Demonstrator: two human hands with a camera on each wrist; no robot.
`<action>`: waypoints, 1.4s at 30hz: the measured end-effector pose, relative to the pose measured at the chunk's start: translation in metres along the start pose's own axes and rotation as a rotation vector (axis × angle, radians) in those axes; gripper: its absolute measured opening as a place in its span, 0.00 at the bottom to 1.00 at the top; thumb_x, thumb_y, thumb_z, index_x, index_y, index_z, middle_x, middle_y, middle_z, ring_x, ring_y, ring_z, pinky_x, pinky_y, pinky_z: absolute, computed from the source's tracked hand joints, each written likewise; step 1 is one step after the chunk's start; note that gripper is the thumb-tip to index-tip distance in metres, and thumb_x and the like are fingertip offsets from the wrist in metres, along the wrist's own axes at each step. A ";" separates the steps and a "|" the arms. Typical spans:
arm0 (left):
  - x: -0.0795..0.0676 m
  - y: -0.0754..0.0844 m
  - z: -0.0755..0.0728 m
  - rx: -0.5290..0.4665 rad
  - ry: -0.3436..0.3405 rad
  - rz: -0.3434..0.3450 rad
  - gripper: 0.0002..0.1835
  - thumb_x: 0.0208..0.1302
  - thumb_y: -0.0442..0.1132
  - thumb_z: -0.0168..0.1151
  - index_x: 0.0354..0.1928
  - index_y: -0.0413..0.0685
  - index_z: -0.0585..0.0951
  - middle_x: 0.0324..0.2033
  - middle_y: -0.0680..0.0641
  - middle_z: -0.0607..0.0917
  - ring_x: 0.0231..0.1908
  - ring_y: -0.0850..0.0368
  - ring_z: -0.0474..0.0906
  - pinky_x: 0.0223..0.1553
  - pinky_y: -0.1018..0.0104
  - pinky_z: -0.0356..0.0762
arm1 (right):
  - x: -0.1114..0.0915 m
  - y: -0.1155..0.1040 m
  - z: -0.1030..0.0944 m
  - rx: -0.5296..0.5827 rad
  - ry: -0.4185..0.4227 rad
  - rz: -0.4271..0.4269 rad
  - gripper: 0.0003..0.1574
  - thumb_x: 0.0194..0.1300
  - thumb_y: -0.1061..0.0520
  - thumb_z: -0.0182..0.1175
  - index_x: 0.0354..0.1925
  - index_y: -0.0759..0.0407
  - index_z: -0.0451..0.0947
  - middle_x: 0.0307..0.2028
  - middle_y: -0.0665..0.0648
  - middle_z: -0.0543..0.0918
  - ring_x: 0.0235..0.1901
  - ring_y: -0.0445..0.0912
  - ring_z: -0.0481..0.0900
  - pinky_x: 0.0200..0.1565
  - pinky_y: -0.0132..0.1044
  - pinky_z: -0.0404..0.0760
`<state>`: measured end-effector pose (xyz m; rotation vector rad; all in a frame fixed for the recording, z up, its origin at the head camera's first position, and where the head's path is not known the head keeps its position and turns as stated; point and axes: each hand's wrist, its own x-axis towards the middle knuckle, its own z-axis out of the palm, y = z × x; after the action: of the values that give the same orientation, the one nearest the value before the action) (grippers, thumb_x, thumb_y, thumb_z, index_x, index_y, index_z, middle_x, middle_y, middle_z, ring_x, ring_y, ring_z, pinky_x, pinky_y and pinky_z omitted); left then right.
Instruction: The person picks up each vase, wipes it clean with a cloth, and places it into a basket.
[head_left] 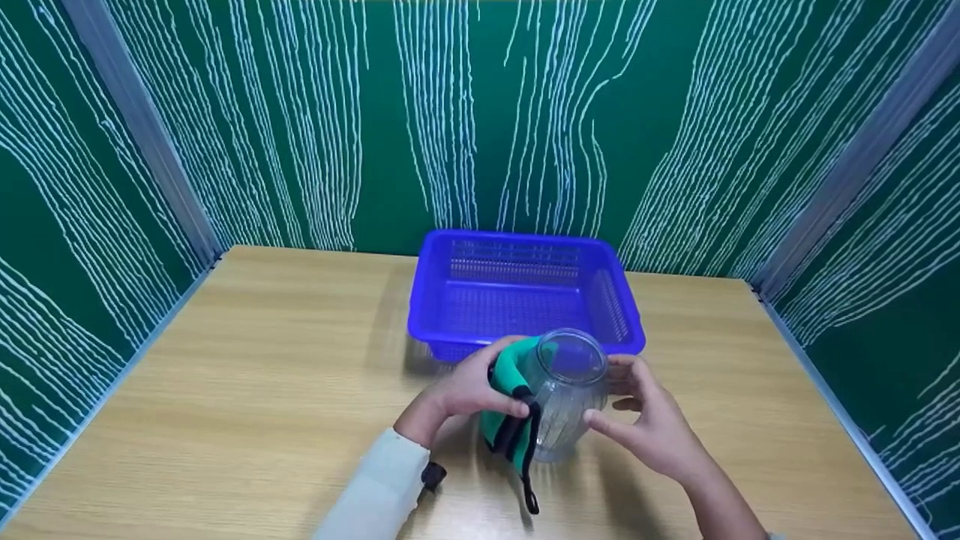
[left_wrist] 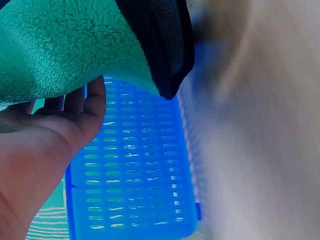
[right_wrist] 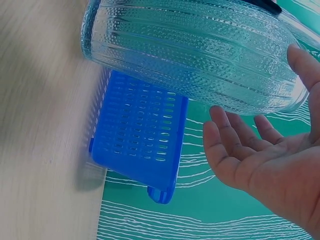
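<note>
A clear ribbed glass jar (head_left: 568,405) is between the two hands, mouth up, in front of the basket. My left hand (head_left: 476,382) holds a fluffy green cloth (head_left: 512,371) with black edging and a hanging loop, against the jar's left side. In the left wrist view, the cloth (left_wrist: 70,47) drapes over the fingers. My right hand (head_left: 652,420) is at the jar's right side, its fingers loosely bent and spread. In the right wrist view, the thumb and fingertips are at the surface of the jar (right_wrist: 200,55). Whether the jar's base touches the table cannot be told.
A blue plastic basket (head_left: 426,300) with slotted walls stands behind the jar, near the back wall. The wooden table (head_left: 262,375) lies under everything. Green panels (head_left: 495,135) with white wavy lines enclose the back and sides.
</note>
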<state>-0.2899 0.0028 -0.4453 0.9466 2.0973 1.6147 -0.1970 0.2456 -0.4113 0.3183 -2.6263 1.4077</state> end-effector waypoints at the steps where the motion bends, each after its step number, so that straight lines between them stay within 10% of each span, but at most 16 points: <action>1: 0.000 0.002 0.000 0.002 0.002 0.001 0.44 0.34 0.51 0.73 0.57 0.75 0.61 0.50 0.60 0.72 0.51 0.61 0.68 0.51 0.57 0.64 | 0.000 0.000 0.000 0.003 0.000 -0.004 0.40 0.43 0.46 0.68 0.53 0.47 0.60 0.45 0.50 0.76 0.44 0.43 0.73 0.42 0.42 0.73; 28: 0.011 0.036 0.004 0.072 0.074 0.013 0.41 0.33 0.55 0.72 0.54 0.79 0.63 0.48 0.61 0.67 0.48 0.60 0.66 0.45 0.60 0.69 | 0.001 0.000 0.000 -0.022 -0.043 0.007 0.36 0.47 0.47 0.65 0.53 0.48 0.61 0.48 0.48 0.75 0.46 0.44 0.73 0.42 0.41 0.74; 42: 0.004 0.035 0.006 -0.012 0.042 0.082 0.44 0.34 0.38 0.74 0.57 0.66 0.63 0.50 0.53 0.74 0.48 0.63 0.70 0.51 0.63 0.66 | 0.000 0.001 0.000 0.018 -0.045 0.002 0.36 0.47 0.47 0.65 0.53 0.49 0.61 0.49 0.48 0.74 0.46 0.44 0.72 0.43 0.45 0.73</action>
<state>-0.2788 0.0148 -0.4140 1.0155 2.0997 1.6990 -0.1971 0.2461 -0.4123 0.3535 -2.6518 1.4418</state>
